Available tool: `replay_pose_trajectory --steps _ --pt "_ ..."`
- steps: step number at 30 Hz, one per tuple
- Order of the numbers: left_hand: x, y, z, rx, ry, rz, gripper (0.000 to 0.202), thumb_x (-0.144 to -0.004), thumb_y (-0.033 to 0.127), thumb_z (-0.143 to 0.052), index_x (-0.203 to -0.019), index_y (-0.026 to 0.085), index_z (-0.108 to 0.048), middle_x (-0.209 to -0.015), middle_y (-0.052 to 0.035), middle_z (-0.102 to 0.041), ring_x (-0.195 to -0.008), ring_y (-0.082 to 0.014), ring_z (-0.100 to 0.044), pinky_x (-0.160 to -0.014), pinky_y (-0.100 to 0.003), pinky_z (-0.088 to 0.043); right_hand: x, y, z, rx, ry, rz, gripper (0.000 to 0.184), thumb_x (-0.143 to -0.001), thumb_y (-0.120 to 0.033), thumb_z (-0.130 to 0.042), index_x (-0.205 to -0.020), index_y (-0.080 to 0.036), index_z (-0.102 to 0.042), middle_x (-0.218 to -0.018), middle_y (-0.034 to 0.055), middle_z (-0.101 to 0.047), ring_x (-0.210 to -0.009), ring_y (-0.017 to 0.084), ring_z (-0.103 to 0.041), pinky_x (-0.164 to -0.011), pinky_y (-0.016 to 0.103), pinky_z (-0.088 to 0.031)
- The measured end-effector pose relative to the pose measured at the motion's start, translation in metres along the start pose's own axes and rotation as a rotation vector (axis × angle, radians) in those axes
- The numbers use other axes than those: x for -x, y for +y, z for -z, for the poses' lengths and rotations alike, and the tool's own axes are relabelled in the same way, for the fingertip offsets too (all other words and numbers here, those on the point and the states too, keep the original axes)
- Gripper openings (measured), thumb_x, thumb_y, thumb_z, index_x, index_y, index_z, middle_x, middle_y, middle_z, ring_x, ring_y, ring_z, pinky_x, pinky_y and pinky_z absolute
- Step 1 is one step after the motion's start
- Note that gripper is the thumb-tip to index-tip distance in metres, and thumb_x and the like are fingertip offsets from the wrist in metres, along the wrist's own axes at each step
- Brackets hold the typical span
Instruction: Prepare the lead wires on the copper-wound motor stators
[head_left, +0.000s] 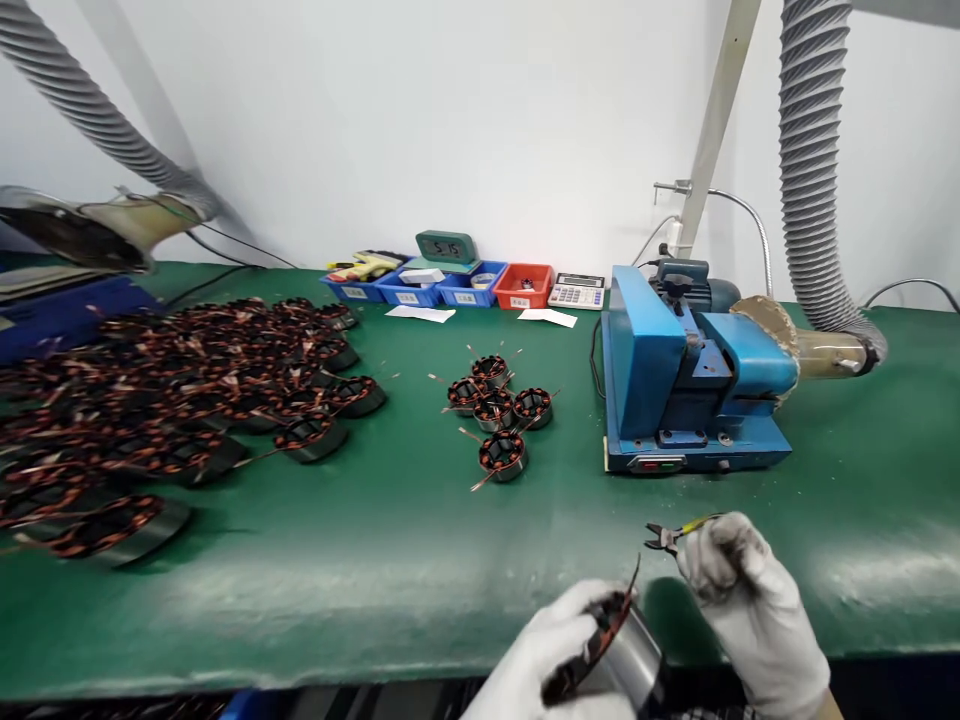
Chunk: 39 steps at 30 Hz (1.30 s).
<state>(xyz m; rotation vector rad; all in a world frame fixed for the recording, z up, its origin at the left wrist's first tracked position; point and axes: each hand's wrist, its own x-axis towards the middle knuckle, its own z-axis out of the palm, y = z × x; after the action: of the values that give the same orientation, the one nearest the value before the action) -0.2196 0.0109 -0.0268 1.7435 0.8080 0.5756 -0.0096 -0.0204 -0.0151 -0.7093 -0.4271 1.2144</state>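
Observation:
At the bench's front edge, my left hand (559,650), in a white glove, is closed around a wound motor stator (634,655). The stator is tilted, showing its silver outer ring, dark inside and copper windings, with a lead wire sticking up. To its right, my gloved right hand (750,600) has its fingers curled around a pair of wire cutters (664,538) with yellow handles. The cutter jaws point left, apart from the stator; most of the handles are hidden by the hand. Dark stains mark the right glove's fingertips.
Several stators (502,455) stand grouped mid-bench, and a large pile of stators (187,390) covers the left. A blue machine (645,360) with a duct hose (814,150) stands at right. Small bins (525,287), a clock (448,247) and a calculator (577,291) line the wall.

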Motion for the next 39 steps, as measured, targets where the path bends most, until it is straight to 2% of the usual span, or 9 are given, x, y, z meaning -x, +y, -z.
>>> replay_pose_trajectory --steps 7,10,13,16,20,26,29,34,39 --pt "-0.017 -0.01 -0.003 -0.972 0.33 0.17 0.02 -0.083 0.034 -0.056 -0.09 0.017 -0.064 -0.127 -0.0184 -0.053 -0.096 -0.0332 -0.063 -0.08 -0.049 -0.052 0.015 0.047 0.016 0.473 0.021 -0.244 0.03 -0.069 -0.044 -0.077 -0.071 -0.015 -0.07 -0.062 0.0038 -0.064 -0.056 0.015 -0.055 -0.057 0.028 -0.043" --pt "-0.002 -0.002 -0.003 -1.009 0.294 0.204 0.041 -0.078 0.044 -0.061 -0.111 0.019 -0.057 -0.116 -0.0164 -0.057 -0.082 -0.0293 -0.067 -0.067 -0.044 -0.057 0.016 0.042 0.018 0.592 0.001 -0.263 0.034 -0.078 -0.047 -0.068 -0.094 -0.018 -0.069 -0.088 0.0087 -0.07 -0.072 0.019 -0.062 -0.066 0.032 -0.047" --pt "0.009 0.012 0.003 -0.943 0.331 -0.035 0.052 -0.078 0.04 -0.061 -0.124 0.023 -0.046 -0.117 -0.0144 -0.056 -0.093 -0.0289 -0.065 -0.074 -0.043 -0.056 0.014 0.038 0.017 0.674 -0.074 -0.321 0.031 -0.084 -0.042 -0.062 -0.107 -0.022 -0.064 -0.102 0.0091 -0.069 -0.082 0.022 -0.064 -0.07 0.034 -0.048" --pt "-0.003 0.018 0.009 -0.744 0.222 -0.31 0.066 -0.072 0.03 -0.066 -0.13 0.022 -0.036 -0.133 -0.0139 -0.046 -0.121 -0.0266 -0.05 -0.096 -0.039 -0.048 0.007 0.048 0.008 0.612 -0.175 -0.408 0.023 -0.076 -0.029 -0.072 -0.097 -0.022 -0.067 -0.086 0.0047 -0.07 -0.078 0.021 -0.064 -0.071 0.033 -0.048" --pt "-0.029 0.01 0.006 -0.683 0.042 -0.341 0.073 -0.069 0.038 -0.069 -0.131 0.016 -0.037 -0.128 -0.0136 -0.054 -0.115 -0.0266 -0.053 -0.099 -0.041 -0.045 -0.005 0.062 -0.006 0.365 -0.128 -0.477 0.03 -0.059 -0.018 -0.084 -0.083 -0.018 -0.067 -0.06 -0.0015 -0.064 -0.056 0.016 -0.06 -0.056 0.027 -0.047" --pt "-0.024 0.0 -0.008 -0.82 0.162 -0.218 0.048 -0.084 0.029 -0.053 -0.129 0.014 -0.042 -0.126 -0.0123 -0.057 -0.114 -0.0274 -0.052 -0.099 -0.047 -0.039 -0.006 0.031 0.007 0.22 0.13 -0.191 0.022 -0.073 -0.036 -0.075 -0.087 -0.023 -0.065 -0.074 -0.0021 -0.068 -0.066 0.013 -0.063 -0.062 0.024 -0.05" --pt "-0.021 0.001 -0.008 -0.865 0.165 -0.173 0.029 -0.089 0.018 -0.041 -0.115 0.016 -0.054 -0.123 -0.0107 -0.059 -0.105 -0.026 -0.056 -0.091 -0.046 -0.042 0.006 0.03 0.016 0.482 0.234 -0.089 0.018 -0.073 -0.031 -0.075 -0.086 -0.02 -0.069 -0.08 0.0026 -0.072 -0.073 0.017 -0.066 -0.071 0.03 -0.053" --pt "-0.027 0.001 -0.005 -0.813 0.093 -0.094 0.021 -0.087 0.013 -0.039 -0.09 0.019 -0.059 -0.092 -0.0041 -0.064 -0.083 -0.0222 -0.055 -0.076 -0.04 -0.039 0.025 0.058 0.022 0.968 0.085 -0.037 0.024 -0.08 -0.027 -0.065 -0.103 -0.022 -0.071 -0.109 0.009 -0.071 -0.102 0.027 -0.064 -0.095 0.046 -0.048" --pt "-0.028 -0.004 -0.005 -0.822 0.11 -0.111 0.018 -0.085 0.012 -0.04 -0.084 0.019 -0.056 -0.082 -0.0036 -0.058 -0.075 -0.0214 -0.049 -0.071 -0.038 -0.035 0.027 0.073 0.021 1.194 -0.109 0.26 0.027 -0.086 -0.02 -0.058 -0.111 -0.026 -0.068 -0.11 0.0074 -0.071 -0.099 0.025 -0.065 -0.091 0.043 -0.052"
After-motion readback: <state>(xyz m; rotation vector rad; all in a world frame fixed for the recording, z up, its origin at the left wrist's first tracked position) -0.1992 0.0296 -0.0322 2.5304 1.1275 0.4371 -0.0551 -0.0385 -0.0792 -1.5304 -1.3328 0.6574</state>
